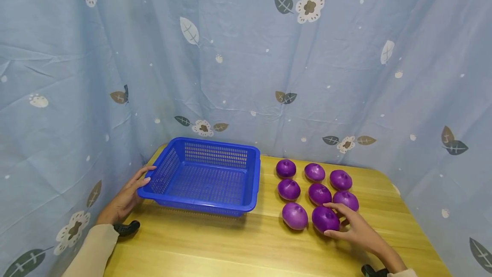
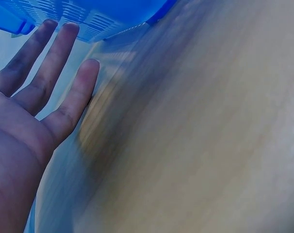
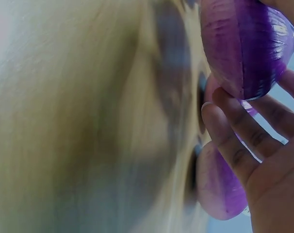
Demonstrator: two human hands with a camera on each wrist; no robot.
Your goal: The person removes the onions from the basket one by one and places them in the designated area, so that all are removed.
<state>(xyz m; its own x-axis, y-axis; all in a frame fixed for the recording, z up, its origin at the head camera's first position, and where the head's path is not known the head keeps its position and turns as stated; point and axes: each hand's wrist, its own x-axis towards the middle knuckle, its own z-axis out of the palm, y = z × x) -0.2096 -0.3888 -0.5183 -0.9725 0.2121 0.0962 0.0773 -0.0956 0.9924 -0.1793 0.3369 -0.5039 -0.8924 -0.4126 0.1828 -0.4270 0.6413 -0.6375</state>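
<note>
A blue plastic basket (image 1: 207,205) with slotted walls stands on the left part of the table. At its left rim, my left hand (image 1: 124,198) grips the edge; in the left wrist view three fingers (image 2: 52,80) extend beside the basket's outer wall (image 2: 108,19). On the right, my right hand (image 1: 355,228) holds a purple onion (image 1: 324,219) between thumb and fingers. The right wrist view shows this onion (image 3: 244,48) close up, with other fingers (image 3: 234,145) spread below it. Whether it touches the table cannot be told.
Several more purple onions stand in rows beside and behind the held one, including a lighter onion (image 1: 294,216) to its left and another onion (image 1: 346,200) behind the right hand. The wooden table (image 1: 200,247) meets a blue patterned curtain (image 1: 246,76) at the back and sides.
</note>
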